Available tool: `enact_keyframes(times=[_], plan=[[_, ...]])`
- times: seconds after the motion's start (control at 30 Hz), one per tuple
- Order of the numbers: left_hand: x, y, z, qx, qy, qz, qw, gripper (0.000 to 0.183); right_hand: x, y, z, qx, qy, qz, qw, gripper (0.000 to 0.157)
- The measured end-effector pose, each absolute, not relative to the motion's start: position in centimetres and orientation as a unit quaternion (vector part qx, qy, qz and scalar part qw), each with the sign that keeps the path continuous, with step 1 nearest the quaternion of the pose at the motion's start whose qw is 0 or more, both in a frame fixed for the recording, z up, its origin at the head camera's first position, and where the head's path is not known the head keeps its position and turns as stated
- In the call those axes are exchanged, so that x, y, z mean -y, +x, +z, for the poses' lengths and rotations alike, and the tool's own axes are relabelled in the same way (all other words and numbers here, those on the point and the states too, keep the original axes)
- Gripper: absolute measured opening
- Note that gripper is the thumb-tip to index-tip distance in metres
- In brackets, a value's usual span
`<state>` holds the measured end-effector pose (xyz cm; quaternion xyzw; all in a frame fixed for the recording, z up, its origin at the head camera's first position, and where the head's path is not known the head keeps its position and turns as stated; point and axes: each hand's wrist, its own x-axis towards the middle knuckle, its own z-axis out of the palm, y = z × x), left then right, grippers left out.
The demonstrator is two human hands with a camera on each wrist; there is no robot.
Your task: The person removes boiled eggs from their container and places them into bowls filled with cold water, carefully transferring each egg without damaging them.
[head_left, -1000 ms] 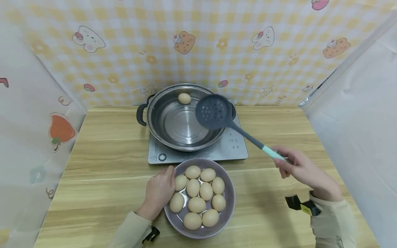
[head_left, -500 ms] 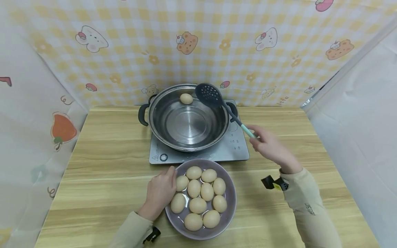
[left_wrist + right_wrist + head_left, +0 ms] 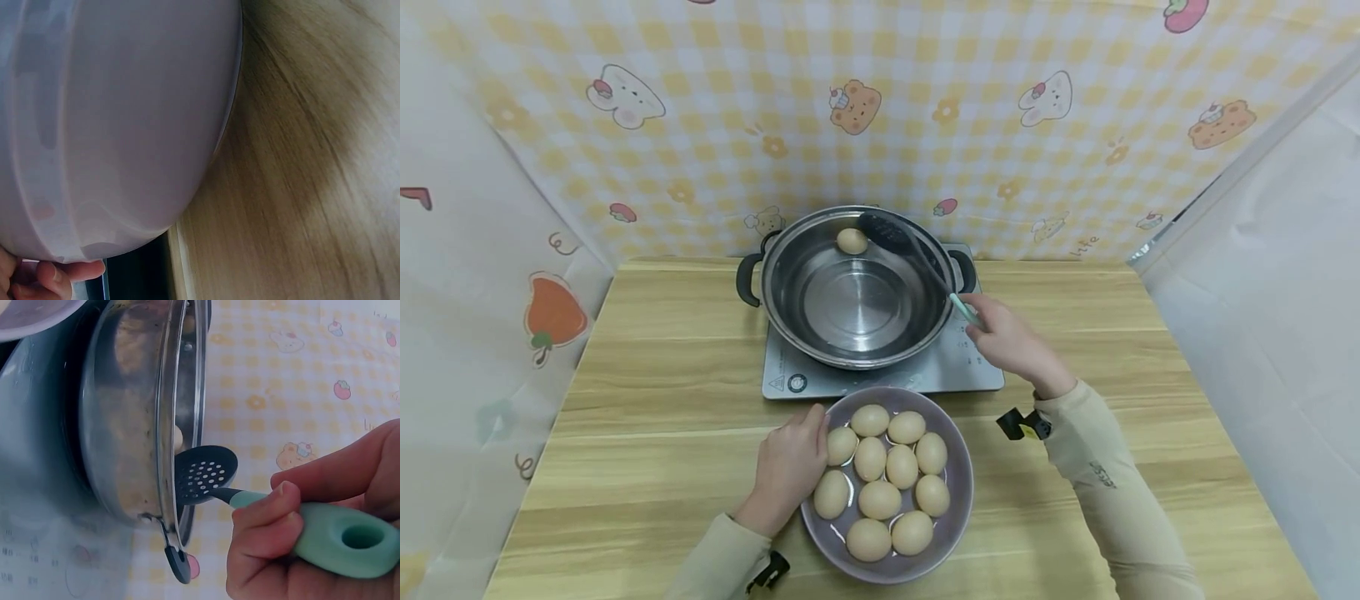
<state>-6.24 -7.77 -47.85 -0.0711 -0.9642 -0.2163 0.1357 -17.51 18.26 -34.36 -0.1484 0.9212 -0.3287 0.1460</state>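
Observation:
My right hand [image 3: 1011, 342] grips the mint-green handle of a dark skimmer [image 3: 887, 233]. Its perforated head dips inside the far right of the steel pot [image 3: 805, 333], beside a single egg [image 3: 852, 242]. In the right wrist view, fingers and thumb wrap the handle and the skimmer [image 3: 209, 472] reaches over the rim, partly hidden by the pot wall. My left hand [image 3: 786, 467] holds the left rim of a mauve bowl [image 3: 951, 533] with several eggs [image 3: 880, 500] in it. The left wrist view shows the bowl's outer wall [image 3: 144, 125] and curled fingertips [image 3: 56, 275] against it.
The pot stands on a flat silver induction cooker [image 3: 827, 382], its black side handles [image 3: 747, 279] sticking out left and right. The bowl sits on the wooden table [image 3: 662, 375] right in front of the cooker. A checkered cloth [image 3: 910, 142] hangs close behind the pot.
My right hand has moved left and forward, bringing the skimmer head from above the pot's right side down into it near the egg. My left hand stays on the bowl.

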Motion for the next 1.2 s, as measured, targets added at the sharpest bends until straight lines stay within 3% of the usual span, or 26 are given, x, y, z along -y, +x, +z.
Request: enact_keyframes(times=[1.2], plan=[[7.7,-6.3,-48.0,0.963,-0.073,-0.22,0.136,0.014,-13.9,-14.8,-34.7,-0.907,-0.245,-0.299,0.165,0.043]])
